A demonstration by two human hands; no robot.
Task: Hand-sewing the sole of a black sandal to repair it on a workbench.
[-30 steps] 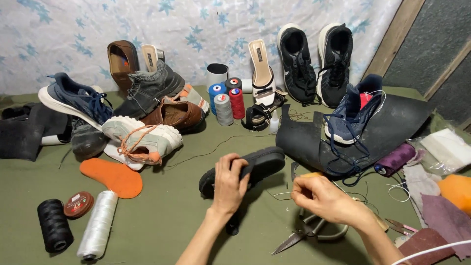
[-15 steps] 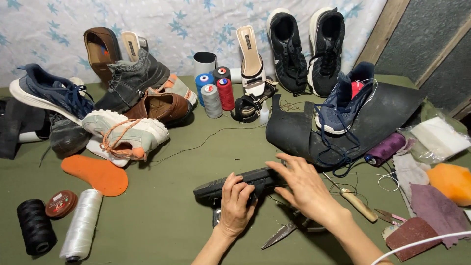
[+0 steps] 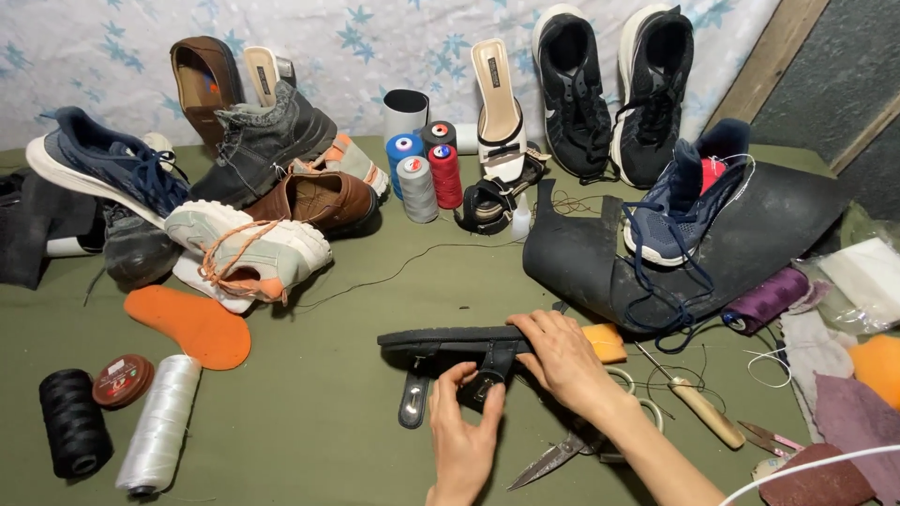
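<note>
Across the green cloth-covered table shoes are lying in a heap toward the back wall, and a wide black rubber sheet is spreading out on the right with a navy sneaker resting on it. Near the front middle, a black sandal is lying sole-up, its strap hanging toward the person. The right hand is pressing down over the sandal's right end, fingers curled on it and pinning it to the cloth. The left hand is pinching the strap's buckle between thumb and fingertips. To my eye, doing this well is depending on keeping the sole flat and steady under the right palm while the left fingers are working the strap close to its root, not tugging sideways. Scissors are lying just beside the right wrist, blades toward the left hand, so that hand is needing care. A wooden-handled awl is resting further right.
</note>
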